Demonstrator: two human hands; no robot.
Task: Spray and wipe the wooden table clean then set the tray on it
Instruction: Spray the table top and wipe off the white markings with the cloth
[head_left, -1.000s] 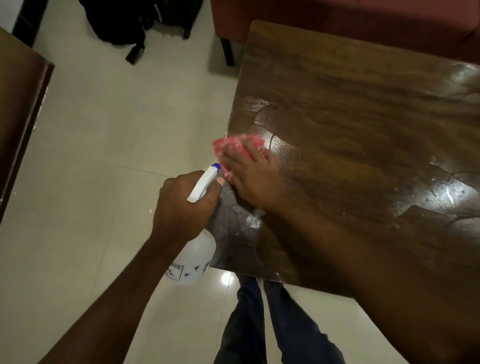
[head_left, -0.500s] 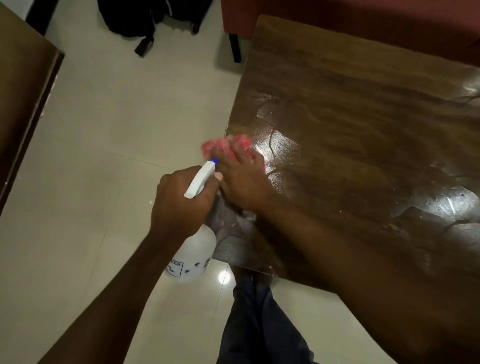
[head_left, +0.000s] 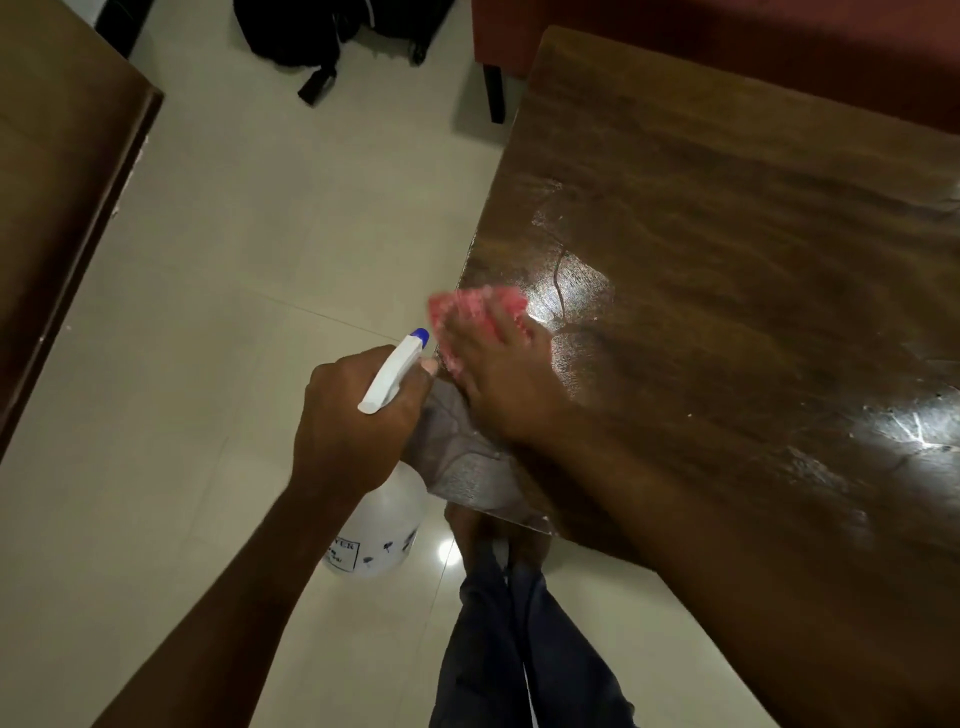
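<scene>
Right hand (head_left: 506, 379) flat, pressing pink cloth (head_left: 475, 312) at wooden table (head_left: 727, 260) left edge; unwiped surface lies rightward; left hand (head_left: 353, 415) clenches spray bottle (head_left: 384, 499).

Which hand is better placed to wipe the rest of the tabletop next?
Right. The right hand lies flat on the pink cloth at the table's near-left edge. The left hand grips the spray bottle, held off the table.
</scene>
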